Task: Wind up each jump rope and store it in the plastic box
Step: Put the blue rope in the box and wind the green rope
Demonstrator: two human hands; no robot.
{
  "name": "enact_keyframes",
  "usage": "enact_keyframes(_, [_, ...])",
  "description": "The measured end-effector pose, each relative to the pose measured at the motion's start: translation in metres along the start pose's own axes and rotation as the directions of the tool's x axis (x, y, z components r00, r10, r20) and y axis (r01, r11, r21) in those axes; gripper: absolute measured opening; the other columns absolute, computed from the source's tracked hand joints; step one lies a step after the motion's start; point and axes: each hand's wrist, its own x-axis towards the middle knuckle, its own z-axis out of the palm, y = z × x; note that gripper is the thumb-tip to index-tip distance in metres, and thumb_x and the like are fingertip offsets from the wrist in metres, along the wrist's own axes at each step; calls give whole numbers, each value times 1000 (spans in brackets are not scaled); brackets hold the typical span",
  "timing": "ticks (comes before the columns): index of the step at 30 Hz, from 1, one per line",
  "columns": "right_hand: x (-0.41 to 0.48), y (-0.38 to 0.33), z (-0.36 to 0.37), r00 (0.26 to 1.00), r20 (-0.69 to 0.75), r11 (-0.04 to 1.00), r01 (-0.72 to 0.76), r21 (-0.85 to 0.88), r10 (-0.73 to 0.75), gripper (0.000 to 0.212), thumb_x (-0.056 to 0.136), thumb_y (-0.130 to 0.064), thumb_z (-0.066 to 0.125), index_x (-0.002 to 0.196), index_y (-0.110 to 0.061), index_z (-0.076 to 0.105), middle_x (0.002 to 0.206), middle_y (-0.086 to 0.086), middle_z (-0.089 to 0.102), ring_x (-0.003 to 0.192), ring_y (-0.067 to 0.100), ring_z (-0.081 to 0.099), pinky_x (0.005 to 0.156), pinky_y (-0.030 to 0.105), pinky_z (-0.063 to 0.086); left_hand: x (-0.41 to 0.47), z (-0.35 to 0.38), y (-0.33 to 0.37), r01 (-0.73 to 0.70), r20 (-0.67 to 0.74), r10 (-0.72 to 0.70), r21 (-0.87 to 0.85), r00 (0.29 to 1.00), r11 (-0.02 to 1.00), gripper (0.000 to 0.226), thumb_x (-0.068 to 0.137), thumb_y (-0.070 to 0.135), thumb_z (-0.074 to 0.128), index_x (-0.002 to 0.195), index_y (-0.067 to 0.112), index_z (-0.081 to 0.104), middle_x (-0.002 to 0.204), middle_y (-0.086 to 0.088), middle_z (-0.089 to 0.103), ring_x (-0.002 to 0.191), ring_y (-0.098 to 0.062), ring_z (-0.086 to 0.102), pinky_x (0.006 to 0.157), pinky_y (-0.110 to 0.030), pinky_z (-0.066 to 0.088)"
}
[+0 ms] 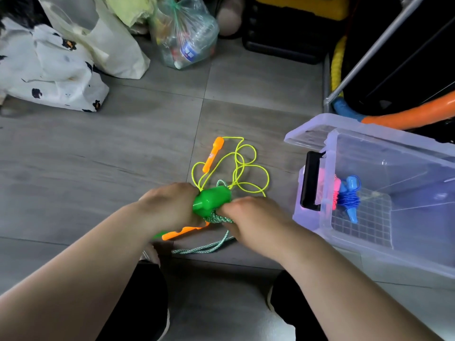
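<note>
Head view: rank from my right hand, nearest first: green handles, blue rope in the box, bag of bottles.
1. Green handles, just beside the right hand.
2. Blue rope, rightward in the box.
3. Bag of bottles, far ahead.

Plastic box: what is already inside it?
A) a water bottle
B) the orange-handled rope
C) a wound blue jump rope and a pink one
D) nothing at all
C: a wound blue jump rope and a pink one lie on the bottom of the plastic box.
</note>
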Motion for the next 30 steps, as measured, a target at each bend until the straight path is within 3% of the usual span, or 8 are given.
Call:
enact_keyframes(5, [-6,0,-5,999,-44,996,16,87,-13,25,89,-31,48,110,-20,54,111,7,61,105,29,54,69,29,31,0,5,0,-52,64,46,83,997,995,25,73,35,69,70,25,47,58,9,53,64,-14,56,55,-20,35])
enact_keyframes(9, [-11,-2,-9,994,-102,977,49,210,-28,17,84,-27,56,93,-24,42,104,2,62,94,26,54,66,28,29,1,11,9,-88,104,75,123,992,988,27,73,38,68,65,25,46,66,3,62,68,-16,61,53,-18,36])
enact_keyframes(12, [-11,1,-9,999,-34,943,10,332,1,20,82,-24,61,101,-23,56,94,-4,60,93,20,54,70,29,35,0,10,15,-135,177,107,161,979,978,29,75,37,68,68,23,44,67,4,61,70,-15,61,52,-15,35])
enact_keyframes(15, [-10,5,-9,999,9,849,-43,527,45,14,76,-22,68,87,-27,63,74,-14,50,80,11,51,77,30,42,-3,6,15,-176,292,141,97,946,980,29,75,32,69,65,26,43,61,7,58,53,-10,56,53,-15,39])
enact_keyframes(18, [-14,8,-11,998,-4,794,-47,606,62,25,71,-22,73,71,-38,54,62,-14,46,63,-1,45,64,19,36,-6,4,15,-210,373,173,60,912,976,31,75,30,71,63,25,43,56,7,56,46,-4,51,46,-11,37])
enact_keyframes(21, [-17,12,-16,994,-18,736,-69,673,110,36,64,-24,79,68,-43,49,66,-15,47,66,-2,45,61,14,33,-8,3,18,-238,400,230,-28,887,971,29,73,25,72,62,26,46,60,3,57,49,-3,52,43,-7,37])
enact_keyframes(24, [-15,18,-16,993,-15,583,-58,811,120,28,56,-25,79,69,-37,57,71,-9,55,69,2,50,65,13,37,-11,0,24,-282,381,309,-126,871,951,30,73,22,73,57,25,48,53,8,54,39,6,47,40,-3,33])
enact_keyframes(30, [-11,28,-20,990,27,70,-37,997,139,9,62,-12,65,59,-19,63,51,-10,61,47,-2,55,51,9,45,-17,-9,32,-315,269,423,-365,865,876,23,65,20,80,61,24,58,55,11,61,50,4,49,53,-7,38])
